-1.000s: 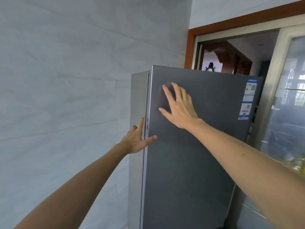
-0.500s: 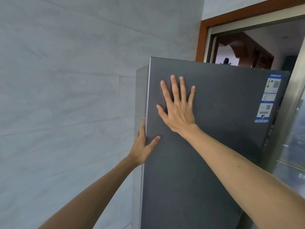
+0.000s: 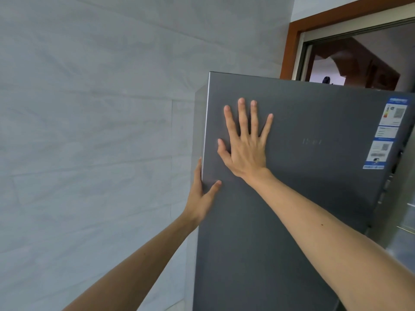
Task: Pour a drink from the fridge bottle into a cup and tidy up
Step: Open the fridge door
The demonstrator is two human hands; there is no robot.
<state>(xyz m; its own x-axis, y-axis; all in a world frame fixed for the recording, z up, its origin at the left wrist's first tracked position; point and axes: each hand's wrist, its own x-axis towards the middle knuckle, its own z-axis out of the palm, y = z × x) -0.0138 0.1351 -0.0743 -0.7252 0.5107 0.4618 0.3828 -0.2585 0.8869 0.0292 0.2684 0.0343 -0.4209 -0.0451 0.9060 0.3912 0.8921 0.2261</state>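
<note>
A tall dark grey fridge (image 3: 314, 209) fills the right half of the view, and its door looks flush with the body. My right hand (image 3: 246, 144) lies flat on the upper left of the door, fingers spread and straight. Lower down, my left hand (image 3: 201, 198) holds the door's left edge: the thumb rests on the front face and the fingers reach round the side, mostly hidden. No bottle or cup is in view.
A pale grey tiled wall (image 3: 89, 131) stands close on the fridge's left. Behind the fridge is a brown wooden door frame (image 3: 289, 41) opening into a darker room. Label stickers (image 3: 386, 135) sit on the door's upper right. A glass panel (image 3: 404, 232) shows at the far right.
My view has shifted left and closer to the fridge. My right hand has flattened on the door with its fingers spread wider. My left hand stays on the door's left edge.
</note>
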